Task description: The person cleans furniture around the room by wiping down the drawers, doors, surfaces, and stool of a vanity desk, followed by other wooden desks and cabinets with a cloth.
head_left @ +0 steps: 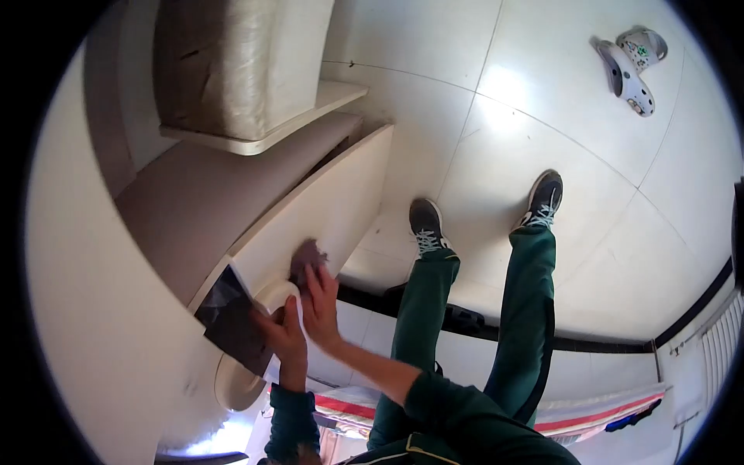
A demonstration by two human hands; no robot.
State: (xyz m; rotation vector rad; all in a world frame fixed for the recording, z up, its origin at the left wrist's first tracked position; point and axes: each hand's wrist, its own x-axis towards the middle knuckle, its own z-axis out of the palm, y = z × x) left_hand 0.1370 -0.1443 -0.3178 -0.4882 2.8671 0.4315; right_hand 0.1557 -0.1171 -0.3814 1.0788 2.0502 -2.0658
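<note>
My right hand presses a crumpled purple-grey cloth with its fingertips against the face of a cream-white panel. Just beside it, my left hand is closed round the edge of a round cream knob on the panel; some of its fingers are hidden. A second round cream knob shows below. Between the two knobs, a dark opening holds something that looks like clear plastic.
A cream cabinet part with a wrapped, shiny side stands above the panel. My legs in green trousers and dark sneakers stretch over a pale tiled floor. Light clogs lie far right. A radiator is at the right edge.
</note>
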